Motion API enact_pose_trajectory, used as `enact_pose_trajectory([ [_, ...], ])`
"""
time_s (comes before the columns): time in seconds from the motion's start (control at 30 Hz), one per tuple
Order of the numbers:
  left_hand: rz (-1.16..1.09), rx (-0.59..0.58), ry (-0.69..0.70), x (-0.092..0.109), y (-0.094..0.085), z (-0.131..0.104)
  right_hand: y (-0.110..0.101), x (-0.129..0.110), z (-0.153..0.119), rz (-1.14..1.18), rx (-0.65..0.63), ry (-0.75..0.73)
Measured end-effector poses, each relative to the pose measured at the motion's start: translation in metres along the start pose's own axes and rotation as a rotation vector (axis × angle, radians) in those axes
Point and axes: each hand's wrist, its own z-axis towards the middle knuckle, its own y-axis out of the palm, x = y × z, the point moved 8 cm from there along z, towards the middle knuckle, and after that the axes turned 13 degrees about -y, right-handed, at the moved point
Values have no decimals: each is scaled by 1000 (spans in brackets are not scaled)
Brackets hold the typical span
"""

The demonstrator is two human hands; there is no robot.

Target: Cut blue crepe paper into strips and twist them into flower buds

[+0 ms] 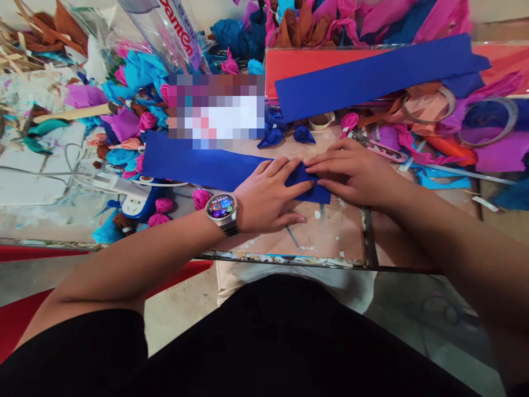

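A long dark blue strip (194, 162) lies across the table in front of me. My left hand (270, 193) rests on its right part with fingers spread, pressing it flat; a watch is on that wrist. My right hand (351, 171) is at the strip's right end, its thumb and fingertips together at a folded piece of blue material (303, 175). The fingertips of both hands nearly meet there. Just beyond them sit two small folded blue pieces (305, 134), (270, 138). Another wide blue strip (372, 71) lies on a red packet.
Pink rolled rosettes (201, 199) and a power socket (138, 204) with cables lie at the left. A pink cutter (384, 150), tape rings (488, 122) and coloured scraps are at the right. The red packet (322, 60) and a plastic bag (165, 33) stand further back.
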Motion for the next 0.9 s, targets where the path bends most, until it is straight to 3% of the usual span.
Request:
enact_pose_trajectory([
  [0.6, -16, -42, -18, 1, 2, -2, 3, -1, 4, 15, -20, -2],
  [0.9, -21, 11, 8, 1, 1, -4, 2, 0, 2, 21, -18, 19],
])
